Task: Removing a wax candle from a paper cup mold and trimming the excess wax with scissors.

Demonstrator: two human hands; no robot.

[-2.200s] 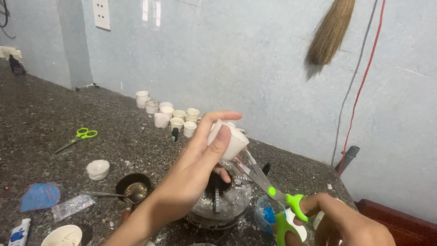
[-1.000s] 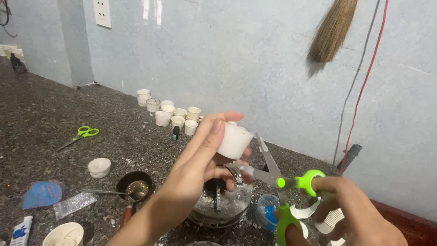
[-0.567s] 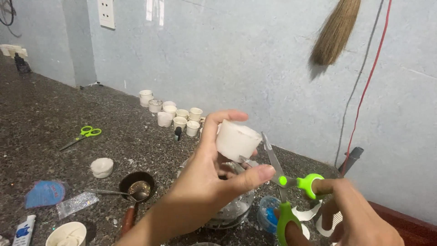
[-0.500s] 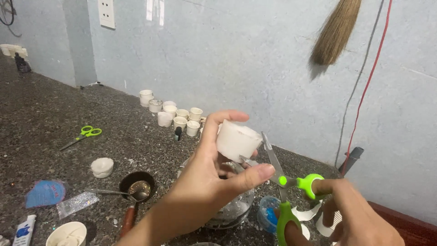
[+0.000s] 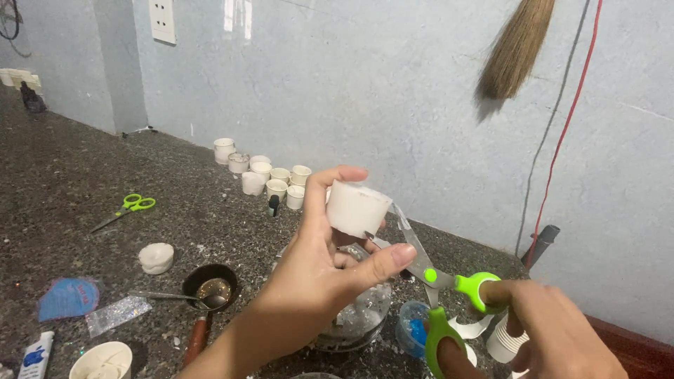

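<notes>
White candle (image 5: pixel 357 208) pinched in left hand (image 5: pixel 319 270); right hand (image 5: pixel 554 337) grips scissors (image 5: pixel 435 288) beside it.

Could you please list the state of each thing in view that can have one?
left hand: gripping the small white cup, held up off the counter
small white cup: tilted on its side in the fingers
right hand: in the handles of the green-handled scissors
green-handled scissors: blades open, at the cup
second green scissors: lying flat on the counter
row of small white cups: standing upright by the wall
small dark pan: on the counter, spoon resting in it
</notes>
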